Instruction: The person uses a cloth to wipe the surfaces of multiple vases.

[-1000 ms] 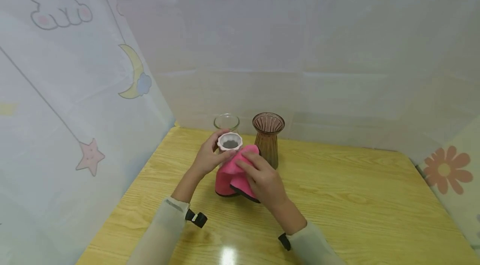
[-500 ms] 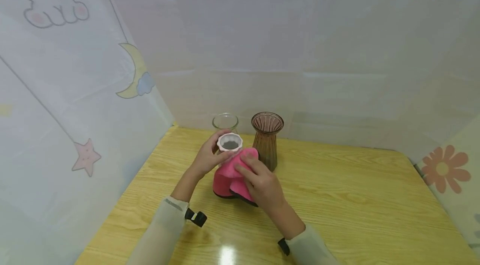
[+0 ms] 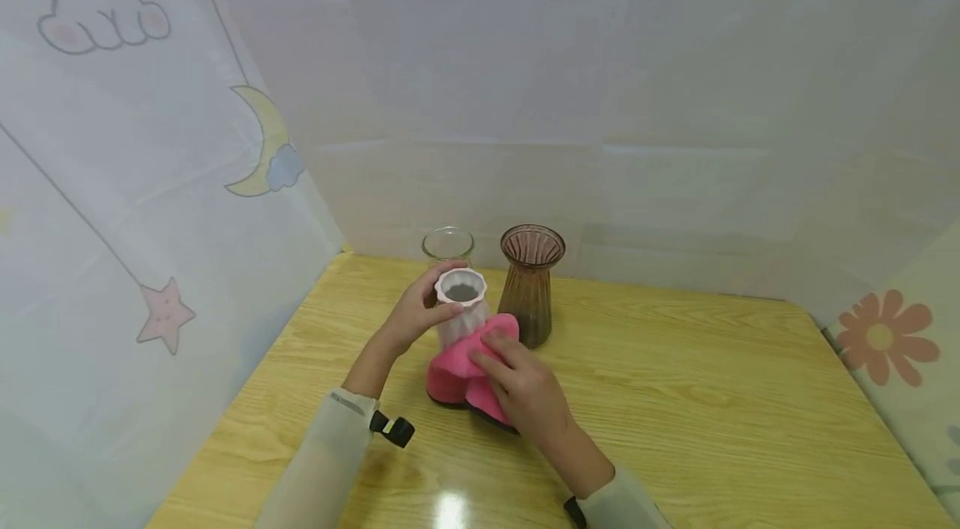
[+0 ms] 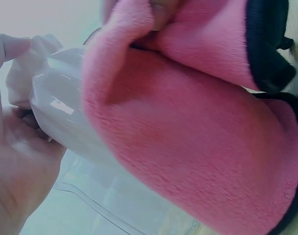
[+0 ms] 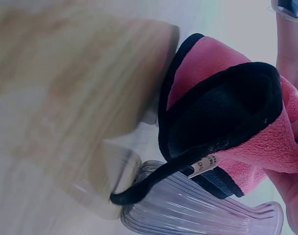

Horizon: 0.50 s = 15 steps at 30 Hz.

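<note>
A white vase with a scalloped rim stands in front of the two glass vases, its mouth facing up. My left hand grips it near the top, thumb on the near side just under the rim. With my right hand I hold a pink cloth against the vase's lower right side. The cloth hangs in folds and hides the vase's base. Close up in the left wrist view, the fluffy cloth with dark edging covers much of the glossy vase. Its dark underside, loop and label show in the right wrist view.
A ribbed purple-brown glass vase stands just behind and right of the cloth. Behind the white vase is a clear glass vase, mostly hidden. The wooden table ends at a pale fabric wall at the back.
My right hand and the cloth have slid down along the white vase, uncovering more of its side below the rim. The left hand keeps its grip.
</note>
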{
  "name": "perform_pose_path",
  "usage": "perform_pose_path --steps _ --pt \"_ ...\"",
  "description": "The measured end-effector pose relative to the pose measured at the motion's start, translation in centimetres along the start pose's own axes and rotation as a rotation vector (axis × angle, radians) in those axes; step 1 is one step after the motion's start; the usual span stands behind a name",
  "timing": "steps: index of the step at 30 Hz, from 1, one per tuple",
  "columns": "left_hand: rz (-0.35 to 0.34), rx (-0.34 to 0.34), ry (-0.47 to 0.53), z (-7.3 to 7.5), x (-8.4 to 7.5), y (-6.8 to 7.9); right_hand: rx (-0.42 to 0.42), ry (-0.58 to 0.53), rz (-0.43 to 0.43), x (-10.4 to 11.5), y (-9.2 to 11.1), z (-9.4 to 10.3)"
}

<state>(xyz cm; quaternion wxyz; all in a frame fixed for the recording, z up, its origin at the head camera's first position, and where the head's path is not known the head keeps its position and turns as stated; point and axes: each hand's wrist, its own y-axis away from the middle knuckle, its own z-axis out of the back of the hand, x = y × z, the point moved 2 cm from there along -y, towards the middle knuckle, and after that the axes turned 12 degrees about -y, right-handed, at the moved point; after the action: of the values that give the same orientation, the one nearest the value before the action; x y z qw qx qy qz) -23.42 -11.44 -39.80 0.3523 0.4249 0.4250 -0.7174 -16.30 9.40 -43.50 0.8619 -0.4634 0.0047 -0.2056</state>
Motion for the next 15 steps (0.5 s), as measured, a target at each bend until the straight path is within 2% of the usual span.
perform_pose_path --steps 4,10,15 --pt "-0.003 0.026 0.021 0.12 -0.04 -0.10 0.033 -0.009 -0.032 0.03 0.38 -0.19" --pt "0.005 0.033 0.013 0.35 0.05 -0.11 0.073 -0.012 -0.039 0.04 0.84 -0.59" --pt "0.008 0.047 0.009 0.46 0.23 -0.19 0.104 -0.019 -0.077 0.27 0.95 -0.72"
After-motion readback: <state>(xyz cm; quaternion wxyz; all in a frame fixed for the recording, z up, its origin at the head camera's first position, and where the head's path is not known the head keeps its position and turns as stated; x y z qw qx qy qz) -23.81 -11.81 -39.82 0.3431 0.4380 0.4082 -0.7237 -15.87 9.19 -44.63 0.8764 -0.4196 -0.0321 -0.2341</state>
